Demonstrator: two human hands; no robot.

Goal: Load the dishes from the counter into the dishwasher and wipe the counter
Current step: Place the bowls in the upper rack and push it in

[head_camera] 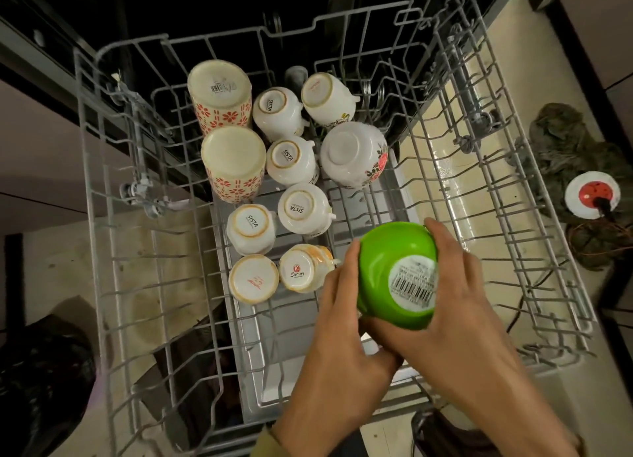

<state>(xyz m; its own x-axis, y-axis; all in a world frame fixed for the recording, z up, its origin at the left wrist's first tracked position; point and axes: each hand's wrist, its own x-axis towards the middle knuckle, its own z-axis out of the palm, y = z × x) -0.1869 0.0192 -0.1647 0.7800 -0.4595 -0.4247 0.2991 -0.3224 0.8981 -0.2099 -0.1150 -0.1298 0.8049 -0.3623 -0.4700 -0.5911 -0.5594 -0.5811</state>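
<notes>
Both hands clasped round green bowl (397,275): left hand (346,306) cupping rim side, right hand (455,285) wrapped over base; glossy plastic, inverted, barcode sticker up, above wire rack (507,189) beside upturned white cups (301,210)

One head-worn camera looks steeply down from above, close over a pulled-out dishwasher rack (102,169) that fills most of the wide-angle frame. Both forearms enter from the bottom edge, floor (507,90) showing to the right through the wires.
</notes>
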